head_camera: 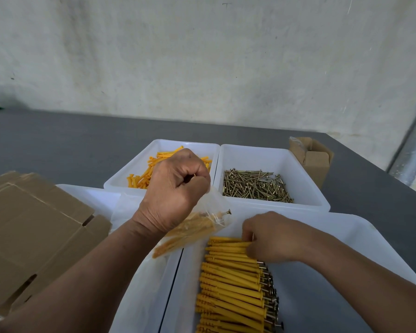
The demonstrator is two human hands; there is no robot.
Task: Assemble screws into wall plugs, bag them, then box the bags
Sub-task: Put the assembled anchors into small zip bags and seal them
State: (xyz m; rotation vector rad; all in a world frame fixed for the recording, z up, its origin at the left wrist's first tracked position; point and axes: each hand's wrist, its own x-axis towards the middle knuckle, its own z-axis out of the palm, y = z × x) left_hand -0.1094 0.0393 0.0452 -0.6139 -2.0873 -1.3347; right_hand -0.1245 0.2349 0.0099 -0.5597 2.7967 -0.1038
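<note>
Setting: a grey table [58,145] stands against a pale, scuffed wall [202,56]; a metal pipe [413,150] runs down at 3 o'clock.

Far-left tub: a white tub [130,174] at 12 o'clock holds loose yellow wall plugs [142,176], partly hidden behind the raised hand.

Far-right tub: touching it on its right, a second white tub [305,169] holds a heap of brass-coloured screws [255,186].

Small carton: an open brown carton [315,159] stands at 2 o'clock, just beyond the screw tub.

Flat cardboard: a stack of folded cardboard blanks [34,231] lies at 9 o'clock.

Near tub: a large white tub [360,236] at 6 o'clock holds a neat row of assembled plugs [231,284] — yellow bodies pointing left, screw heads to the right.

Left hand: the left hand [175,188] is clenched into a fist around the gathered mouth of a clear plastic bag [197,227], held up above the seam between the near tubs.

Bag: it hangs below the fist toward 6 o'clock, with several assembled plugs inside; one screw head pokes out at its right side.

Right hand: the right hand [271,236] is down in the near tub, fingers pinched on the far end of the row — how many pieces it grips I cannot tell.

Left near tub: another white tub [94,195] sits under the left forearm; its contents are hidden.
</note>
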